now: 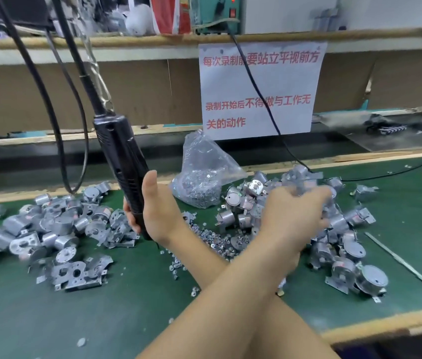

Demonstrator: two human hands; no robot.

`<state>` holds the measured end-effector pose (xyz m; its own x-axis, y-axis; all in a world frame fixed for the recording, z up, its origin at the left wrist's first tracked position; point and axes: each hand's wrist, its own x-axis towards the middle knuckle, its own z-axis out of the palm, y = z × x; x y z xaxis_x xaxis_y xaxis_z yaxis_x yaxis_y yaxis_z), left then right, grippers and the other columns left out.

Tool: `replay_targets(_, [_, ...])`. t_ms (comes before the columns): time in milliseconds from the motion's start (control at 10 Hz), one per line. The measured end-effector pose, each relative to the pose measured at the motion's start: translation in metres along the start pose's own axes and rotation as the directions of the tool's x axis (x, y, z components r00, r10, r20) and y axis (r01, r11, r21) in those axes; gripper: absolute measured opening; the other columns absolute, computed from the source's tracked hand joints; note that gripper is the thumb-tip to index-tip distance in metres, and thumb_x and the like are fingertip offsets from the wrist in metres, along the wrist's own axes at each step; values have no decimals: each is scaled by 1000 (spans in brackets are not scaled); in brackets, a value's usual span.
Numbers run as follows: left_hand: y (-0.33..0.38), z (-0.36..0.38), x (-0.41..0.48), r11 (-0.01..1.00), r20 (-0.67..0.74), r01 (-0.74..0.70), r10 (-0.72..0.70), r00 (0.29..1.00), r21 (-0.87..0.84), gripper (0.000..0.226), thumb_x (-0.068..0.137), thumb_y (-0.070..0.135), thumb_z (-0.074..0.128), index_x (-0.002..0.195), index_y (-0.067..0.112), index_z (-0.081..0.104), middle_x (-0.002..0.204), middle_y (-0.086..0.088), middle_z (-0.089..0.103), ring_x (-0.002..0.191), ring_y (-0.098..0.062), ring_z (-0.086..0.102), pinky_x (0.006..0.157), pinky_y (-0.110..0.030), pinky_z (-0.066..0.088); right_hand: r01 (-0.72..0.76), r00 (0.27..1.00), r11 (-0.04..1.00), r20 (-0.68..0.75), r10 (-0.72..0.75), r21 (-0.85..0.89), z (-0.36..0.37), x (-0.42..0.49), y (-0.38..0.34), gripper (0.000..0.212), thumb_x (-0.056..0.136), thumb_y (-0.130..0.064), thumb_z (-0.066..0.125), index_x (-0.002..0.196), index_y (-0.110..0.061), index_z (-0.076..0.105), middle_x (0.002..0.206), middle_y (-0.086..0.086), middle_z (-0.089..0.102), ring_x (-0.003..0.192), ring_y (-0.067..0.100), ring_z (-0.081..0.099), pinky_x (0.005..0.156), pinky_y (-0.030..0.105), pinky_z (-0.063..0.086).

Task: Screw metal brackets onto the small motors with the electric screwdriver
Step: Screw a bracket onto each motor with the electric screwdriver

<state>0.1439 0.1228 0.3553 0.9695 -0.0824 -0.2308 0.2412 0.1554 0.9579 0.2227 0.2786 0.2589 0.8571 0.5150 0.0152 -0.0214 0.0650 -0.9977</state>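
Left of the plastic bag [202, 172], a heap of motors [49, 229] covers the table [49, 320], and the hanging electric screwdriver [121, 156] with its cables [57, 120] bars the air above it. Right of the bag a second motor heap [342, 242] blocks the surface. In front of the bag loose screws [212, 239] and two crossed forearms [230, 281] fill the lane; nearer still, open green table

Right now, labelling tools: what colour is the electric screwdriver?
The electric screwdriver is black; head view.
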Motion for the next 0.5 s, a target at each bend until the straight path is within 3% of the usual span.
replay_targets(100, [-20,-13,-15,991,27,-94,92,995,90,31,95,30,62,123,16,58,116,-3,63,84,-8,71,82,-35,61,-6,1000,999,11,6,38,2,-4,-2,85,108,-59,14,108,15,56,88,44,55,77,64,54,72,77,44])
replay_targets(200, [-30,-41,-35,969,4,-233,234,972,77,12,97,25,61,107,19,64,108,-6,70,83,-15,73,65,-33,61,-21,1000,998,24,20,53,7,-14,-7,83,109,-56,14,107,16,55,89,46,54,78,66,53,74,79,43])
replay_targets(300, [-46,-76,-58,851,-99,-487,511,854,196,8,95,28,62,101,25,67,93,-2,73,64,-15,71,51,-25,52,15,997,999,77,-18,41,12,-23,-11,82,109,-52,14,107,19,54,88,47,51,79,67,50,75,79,41])
replay_targets(400, [-61,-115,-84,655,-229,-617,744,628,435,13,95,40,58,97,31,68,79,5,73,50,-9,62,49,-17,46,63,993,998,98,-65,21,21,-38,-20,77,110,-49,15,111,17,55,89,43,54,76,60,53,74,69,47])
replay_targets(500, [-79,-161,-104,569,-321,-500,806,497,653,22,98,46,50,92,31,66,70,9,69,49,-5,60,50,-15,43,237,960,971,157,-232,-13,31,-51,-27,70,106,-57,25,87,3,58,63,5,59,51,21,53,55,30,47])
